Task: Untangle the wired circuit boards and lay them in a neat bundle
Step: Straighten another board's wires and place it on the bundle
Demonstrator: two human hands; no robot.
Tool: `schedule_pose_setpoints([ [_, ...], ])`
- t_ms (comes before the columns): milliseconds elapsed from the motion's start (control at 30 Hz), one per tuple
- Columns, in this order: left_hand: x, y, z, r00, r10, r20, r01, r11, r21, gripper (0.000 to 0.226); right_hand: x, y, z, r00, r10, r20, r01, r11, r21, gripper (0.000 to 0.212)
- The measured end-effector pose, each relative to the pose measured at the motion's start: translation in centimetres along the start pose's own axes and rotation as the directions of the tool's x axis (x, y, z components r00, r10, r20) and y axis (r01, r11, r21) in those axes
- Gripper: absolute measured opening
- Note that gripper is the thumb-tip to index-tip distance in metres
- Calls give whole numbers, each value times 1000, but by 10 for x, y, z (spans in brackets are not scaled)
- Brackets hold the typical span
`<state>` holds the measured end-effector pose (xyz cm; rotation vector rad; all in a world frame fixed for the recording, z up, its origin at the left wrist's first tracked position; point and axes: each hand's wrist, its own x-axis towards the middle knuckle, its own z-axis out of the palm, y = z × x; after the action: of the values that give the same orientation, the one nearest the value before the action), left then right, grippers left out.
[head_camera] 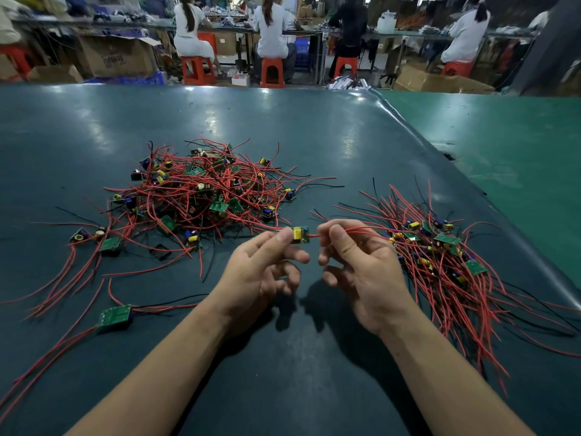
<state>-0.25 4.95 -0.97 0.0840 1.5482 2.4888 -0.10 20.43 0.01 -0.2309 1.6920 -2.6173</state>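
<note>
Your left hand (267, 269) pinches a small circuit board (300, 235) between thumb and forefinger, holding it above the dark green table mat (283, 127); the other fingers curl loosely beneath. The board carries a yellow component on its upper face. Your right hand (358, 272) pinches the red wire (314, 236) that leaves the board's right edge, thumb and forefinger closed on it just beside the board, with the remaining fingers curled under. The wire runs on to the right past your fingers toward the sorted group.

The tangled heap (204, 190) lies on the mat beyond and to the left of your hands: green boards with yellow, blue and black parts, mixed through crossing red and black wires. Red wires from the board in your left hand trail back toward this heap; whether they are still caught in it cannot be told from this view.

The sorted bundle (440, 256) lies to the right of your right hand, its boards grouped together and its wires fanned roughly one way, toward the near right.

A loose board (114, 316) lies apart at the near left, wires trailing both ways. Two more loose boards (107, 242) sit at the left edge of the heap.

Beyond the table, seated workers (270, 33) on red stools (272, 72) face other benches.
</note>
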Motion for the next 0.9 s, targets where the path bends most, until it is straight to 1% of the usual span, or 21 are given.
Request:
schedule_pose_setpoints([
  [67,0,2,0,997,37,-69,-39,999,-18,33,-1,0,0,999,8,50,-8,1000,-7,13],
  [133,-1,1,-1,995,75,-69,-77,997,-27,24,-2,1,0,998,9,59,-10,1000,13,13],
  [200,-2,0,-2,992,121,-34,-122,992,-29,10,0,2,0,999,49,9,-49,998,47,14],
  [267,-2,-1,-5,986,164,-26,-165,986,-33,13,2,3,0,989,134,-57,-132,991,36,22],
  [333,-1,-3,-6,975,219,-32,-217,975,48,17,1,5,1,979,181,-93,-183,983,-19,23],
  [400,-1,-5,-6,959,281,-26,-270,940,209,22,1,8,3,979,176,-105,-180,983,-22,14],
  [433,-1,-6,-5,952,305,-23,-288,919,270,29,1,8,4,978,171,-116,-174,985,-15,12],
  [500,-2,-6,-4,948,317,-33,-290,901,323,40,2,9,3,974,170,-151,-174,985,-15,14],
  [533,-2,-6,-2,949,311,-39,-282,901,331,39,3,9,3,972,167,-167,-172,985,-18,17],
  [633,-3,-8,2,948,313,-62,-267,885,383,26,4,12,2,972,126,-200,-136,990,-38,24],
  [733,-2,-7,2,946,314,-86,-259,886,386,23,7,12,2,961,96,-260,-112,993,-49,17],
  [800,-3,-5,1,946,311,-92,-256,891,375,24,11,8,-3,944,88,-317,-97,995,-14,12],
  [900,-3,-3,1,946,314,-84,-260,887,382,24,18,-1,-16,909,68,-411,-49,997,56,12],
])
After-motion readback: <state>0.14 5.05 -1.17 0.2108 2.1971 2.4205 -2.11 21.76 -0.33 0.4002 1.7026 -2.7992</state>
